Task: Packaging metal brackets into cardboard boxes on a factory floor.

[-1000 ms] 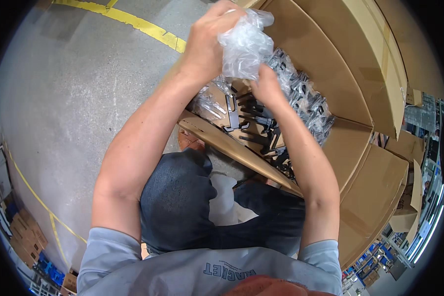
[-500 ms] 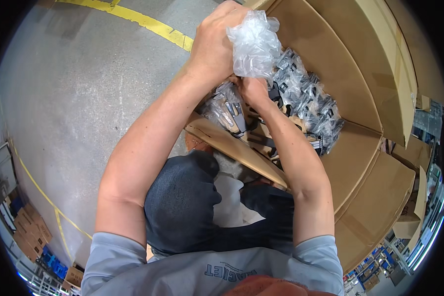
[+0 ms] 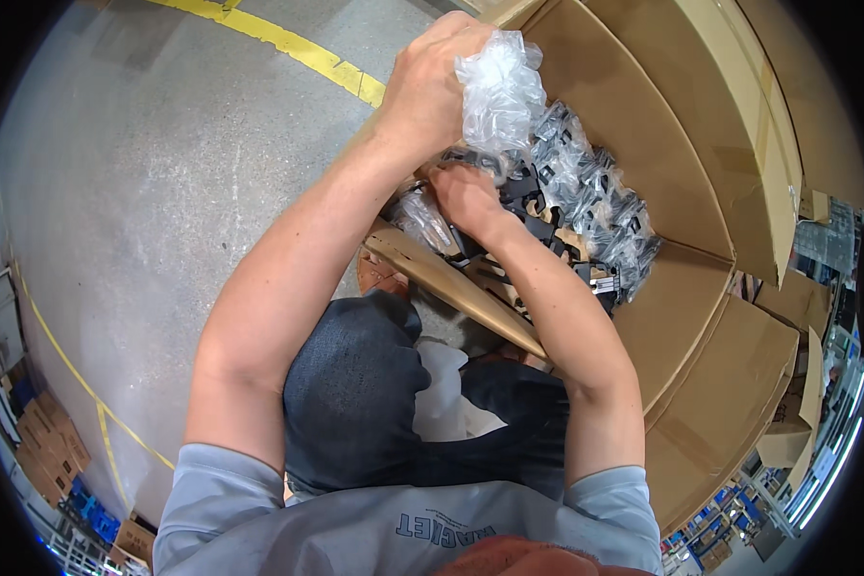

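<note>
My left hand (image 3: 430,86) is closed around a crumpled bunch of clear plastic bags (image 3: 502,93), held above the near left side of a large cardboard box (image 3: 684,293). Below it my right hand (image 3: 467,200) is inside the box, its fingers curled down among the contents. What its fingertips grip is hidden. Beside that hand lies a black part in clear plastic wrap (image 3: 420,219). Loose black parts (image 3: 538,213) lie to its right, and a row of plastic-wrapped black parts (image 3: 595,197) runs along the box's far right side.
The box's near wall (image 3: 456,293) stands between my knees and the parts. Tall cardboard flaps (image 3: 754,134) rise on the right. Grey concrete floor (image 3: 154,211) with a yellow line (image 3: 288,43) lies to the left. Stacked cartons (image 3: 50,442) stand far left.
My right hand has shifted left and slightly toward me, over the wrapped part by the near wall. My left hand, still holding the plastic bags, has moved slightly right.
</note>
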A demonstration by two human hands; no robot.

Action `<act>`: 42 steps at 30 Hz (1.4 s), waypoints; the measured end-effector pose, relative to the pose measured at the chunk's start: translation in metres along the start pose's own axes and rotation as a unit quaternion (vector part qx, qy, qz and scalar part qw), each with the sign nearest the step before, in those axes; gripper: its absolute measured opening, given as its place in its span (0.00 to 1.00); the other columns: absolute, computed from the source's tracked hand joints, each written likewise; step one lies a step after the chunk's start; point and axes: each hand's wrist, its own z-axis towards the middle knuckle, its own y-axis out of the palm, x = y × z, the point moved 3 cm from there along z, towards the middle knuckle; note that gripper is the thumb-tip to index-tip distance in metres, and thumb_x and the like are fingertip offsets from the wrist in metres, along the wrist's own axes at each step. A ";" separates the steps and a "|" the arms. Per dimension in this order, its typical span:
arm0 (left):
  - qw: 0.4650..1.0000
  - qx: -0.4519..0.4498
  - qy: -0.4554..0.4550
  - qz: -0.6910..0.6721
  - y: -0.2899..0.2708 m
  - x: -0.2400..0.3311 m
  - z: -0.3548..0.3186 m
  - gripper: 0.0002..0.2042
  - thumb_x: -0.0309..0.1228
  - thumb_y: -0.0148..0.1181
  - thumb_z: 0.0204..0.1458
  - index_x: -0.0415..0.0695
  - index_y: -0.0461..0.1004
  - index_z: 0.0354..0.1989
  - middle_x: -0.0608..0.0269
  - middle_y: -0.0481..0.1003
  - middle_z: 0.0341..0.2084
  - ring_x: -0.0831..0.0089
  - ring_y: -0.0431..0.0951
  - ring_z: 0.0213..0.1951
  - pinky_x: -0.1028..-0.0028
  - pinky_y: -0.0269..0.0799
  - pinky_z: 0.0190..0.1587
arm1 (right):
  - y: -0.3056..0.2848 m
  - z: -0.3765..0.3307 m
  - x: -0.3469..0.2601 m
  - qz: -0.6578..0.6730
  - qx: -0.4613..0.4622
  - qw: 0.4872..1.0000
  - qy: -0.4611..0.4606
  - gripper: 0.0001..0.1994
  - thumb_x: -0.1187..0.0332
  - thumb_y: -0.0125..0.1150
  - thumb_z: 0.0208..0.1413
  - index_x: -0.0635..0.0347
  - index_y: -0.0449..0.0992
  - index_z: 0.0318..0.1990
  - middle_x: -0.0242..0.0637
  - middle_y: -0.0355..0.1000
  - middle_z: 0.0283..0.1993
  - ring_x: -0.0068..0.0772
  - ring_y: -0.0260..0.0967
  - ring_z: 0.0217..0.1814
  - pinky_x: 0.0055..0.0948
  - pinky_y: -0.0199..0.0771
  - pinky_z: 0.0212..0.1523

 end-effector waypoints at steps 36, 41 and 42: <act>0.974 -0.084 -0.064 -0.202 0.018 0.030 -0.004 0.16 0.25 0.66 0.42 0.40 0.76 0.43 0.61 0.77 0.40 0.67 0.77 0.40 0.72 0.69 0.45 | -0.155 -0.033 0.042 0.729 0.183 0.659 0.022 0.08 0.71 0.57 0.61 0.63 0.75 0.45 0.32 0.74 0.37 0.20 0.66 0.32 0.18 0.69 0.36; 0.957 -0.227 -0.123 -0.134 0.021 0.021 -0.008 0.19 0.34 0.67 0.44 0.39 0.76 0.45 0.55 0.76 0.39 0.60 0.78 0.37 0.65 0.73 0.41 | -0.165 -0.044 0.058 0.627 0.220 0.747 0.018 0.08 0.70 0.54 0.63 0.62 0.76 0.45 0.33 0.76 0.38 0.21 0.69 0.36 0.21 0.71 0.41; 0.948 -0.281 -0.122 -0.080 0.027 0.024 -0.010 0.17 0.33 0.66 0.45 0.39 0.76 0.44 0.54 0.76 0.38 0.59 0.78 0.37 0.65 0.73 0.42 | -0.159 -0.051 0.073 0.608 0.221 0.758 0.082 0.08 0.70 0.54 0.62 0.62 0.76 0.45 0.33 0.76 0.37 0.21 0.69 0.36 0.21 0.71 0.41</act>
